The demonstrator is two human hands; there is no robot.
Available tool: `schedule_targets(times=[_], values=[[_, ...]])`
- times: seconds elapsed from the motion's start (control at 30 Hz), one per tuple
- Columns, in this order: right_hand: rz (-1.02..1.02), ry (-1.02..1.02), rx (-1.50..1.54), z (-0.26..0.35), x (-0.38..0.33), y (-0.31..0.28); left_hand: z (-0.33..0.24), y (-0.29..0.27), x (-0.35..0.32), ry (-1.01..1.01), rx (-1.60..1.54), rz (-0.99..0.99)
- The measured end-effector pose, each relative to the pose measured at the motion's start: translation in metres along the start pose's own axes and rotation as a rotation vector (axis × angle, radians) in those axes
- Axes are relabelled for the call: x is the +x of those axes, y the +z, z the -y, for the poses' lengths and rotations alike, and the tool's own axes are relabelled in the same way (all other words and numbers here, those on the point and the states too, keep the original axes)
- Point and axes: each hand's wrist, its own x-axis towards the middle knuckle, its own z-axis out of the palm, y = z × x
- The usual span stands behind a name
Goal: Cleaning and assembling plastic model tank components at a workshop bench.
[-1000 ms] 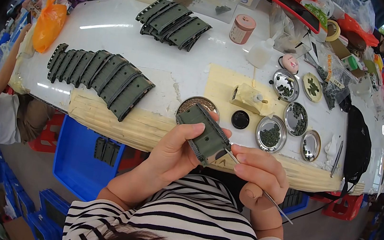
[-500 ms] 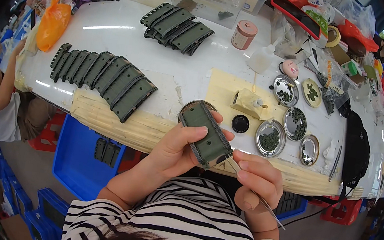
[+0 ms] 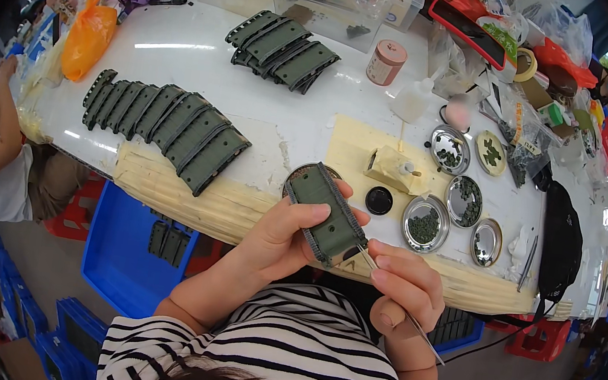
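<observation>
Between the thumb and fingers of my left hand [image 3: 271, 239] is a dark green rectangular panel [image 3: 325, 215] with black ribbed long edges, held tilted above the table's front edge. Metal tweezers [image 3: 366, 256] are pinched in my right hand [image 3: 410, 285], their tips at the panel's lower right corner. Whatever the tips grip there is too small to make out. A row of similar green panels [image 3: 167, 128] lies overlapped on the table to the left, and a stack of more panels [image 3: 283, 47] sits farther back.
Right of my hands stand round metal dishes [image 3: 425, 224] with small dark green pieces, a black lid [image 3: 379, 200] and a yellowish block [image 3: 398, 167]. A pink jar [image 3: 386, 62] and a red phone [image 3: 467, 32] are farther back. Below the table's left front edge is a blue tray [image 3: 130, 275].
The view has shifted very slightly. My hands, the panel and the tweezers stay in nearly the same pose, with the right fingers moved a little.
</observation>
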Motion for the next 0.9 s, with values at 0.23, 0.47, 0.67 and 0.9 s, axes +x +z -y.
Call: schedule_targets(times=[0.23,0.47,0.67,0.9], values=[[0.011,0.003,0.006,0.001,0.002,0.000,0.000,-0.001,-0.001,0.000,-0.001,-0.016],[0.023,0.026,0.000,0.004,0.004,-0.001,0.000,0.000,-0.001,-0.012,-0.012,-0.022],[-0.235,0.025,0.195,0.007,0.011,-0.003,-0.001,0.015,0.003,-0.008,-0.332,0.096],[0.020,-0.035,-0.122,0.016,0.031,-0.013,-0.002,0.005,0.007,-0.117,-0.612,0.020]])
